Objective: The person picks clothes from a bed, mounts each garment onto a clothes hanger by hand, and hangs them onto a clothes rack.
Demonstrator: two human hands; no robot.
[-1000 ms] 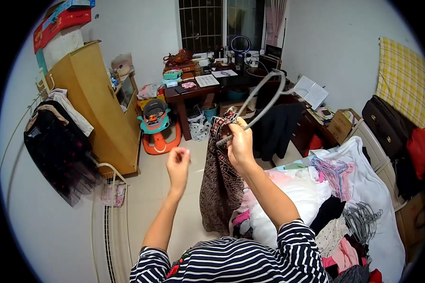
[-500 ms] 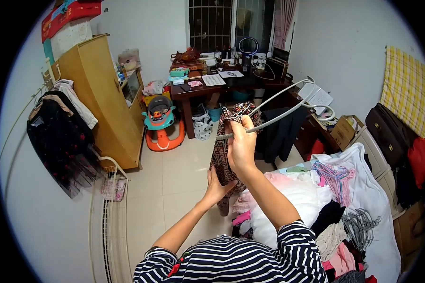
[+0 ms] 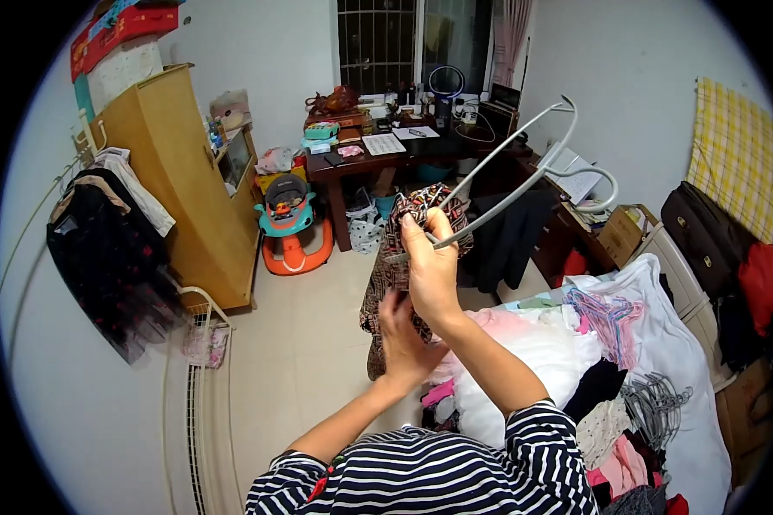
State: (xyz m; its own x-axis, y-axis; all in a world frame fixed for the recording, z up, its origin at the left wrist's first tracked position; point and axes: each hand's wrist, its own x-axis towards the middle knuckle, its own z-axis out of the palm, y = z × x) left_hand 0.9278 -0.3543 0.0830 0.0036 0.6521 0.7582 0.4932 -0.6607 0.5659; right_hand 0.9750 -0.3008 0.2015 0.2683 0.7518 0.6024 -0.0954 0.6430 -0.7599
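My right hand [image 3: 434, 270] is closed around a grey hanger [image 3: 500, 212], together with the bunched top of a brown, black and red patterned garment [image 3: 376, 296]. The hanger's hook end points up and to the right. Below that grip the garment hangs down over the floor. My left hand [image 3: 406, 348] is in front of the hanging cloth, fingers raised and apart, slightly blurred. Whether it touches the cloth I cannot tell. Part of the garment is hidden behind both hands.
To the right, a bed [image 3: 700, 429] bears a white quilt [image 3: 515, 369], pastel hangers [image 3: 610, 322], grey hangers [image 3: 657, 408] and piled clothes. A desk [image 3: 322, 172] stands ahead, a baby walker [image 3: 296, 245] beside it. A wooden wardrobe [image 3: 176, 189] and hung clothes [image 3: 103, 249] are at left.
The hanger has tilted up on its right side. The garment's lower part has swung left, and my left hand has come off its lower edge and turned with fingers upward.
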